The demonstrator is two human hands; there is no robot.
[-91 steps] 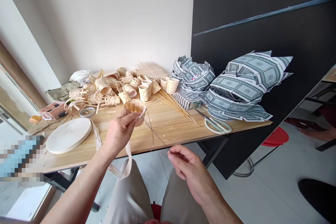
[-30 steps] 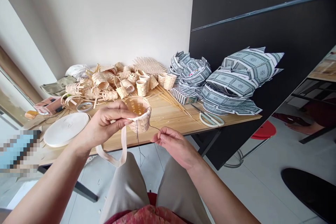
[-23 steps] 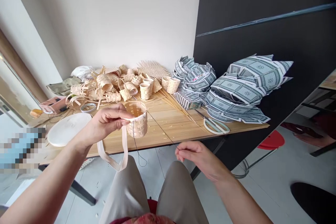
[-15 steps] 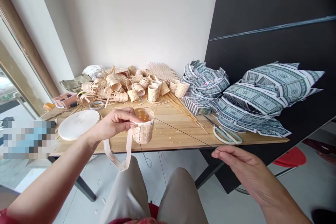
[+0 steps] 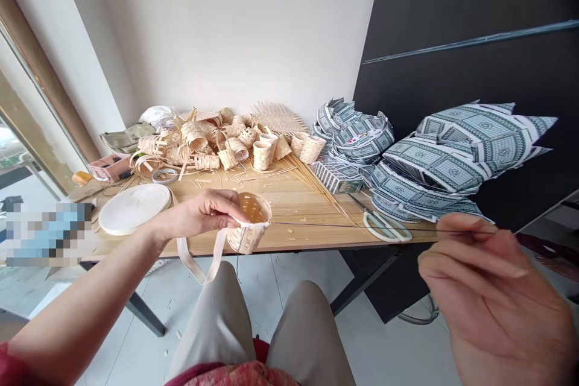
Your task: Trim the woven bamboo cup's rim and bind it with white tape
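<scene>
My left hand (image 5: 210, 211) pinches the rim of a small woven basket (image 5: 246, 240), tilted so its mouth leans toward me. White ribbon (image 5: 216, 256) runs along the rim under my thumb and hangs in a loop below. From the rim a dark thread (image 5: 335, 225) stretches taut to the right. Closed fingers of my right hand (image 5: 484, 271) grip its far end, close to the camera; whether a needle is there I cannot make out. A short thread tail dangles from the basket's front.
A white ribbon roll (image 5: 134, 208) lies at the table's left. Behind are a heap of woven baskets (image 5: 194, 139), thin sticks (image 5: 316, 184) and a tape roll (image 5: 164, 175). Scissors (image 5: 386, 227) lie at the right beside folded patterned-card shapes (image 5: 438, 163).
My right hand has moved right, up and closer to the camera, drawing the thread longer. The basket has tipped toward me, and the thread loop hanging under it has shortened.
</scene>
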